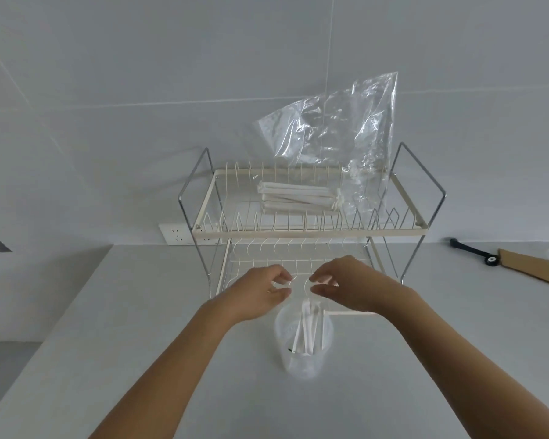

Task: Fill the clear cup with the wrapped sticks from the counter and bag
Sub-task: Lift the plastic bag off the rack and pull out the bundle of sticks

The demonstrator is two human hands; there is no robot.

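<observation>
I see my left hand and right hand, fingers curled, whether pinching anything I cannot tell, above the clear cup of wrapped sticks near the rack; a knock could tip this light cup

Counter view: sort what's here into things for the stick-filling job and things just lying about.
For the job: clear cup, sticks in cup, bundle of wrapped sticks, plastic bag.

Lying about: dish rack, black tool, brown cardboard piece, wall socket.
</observation>
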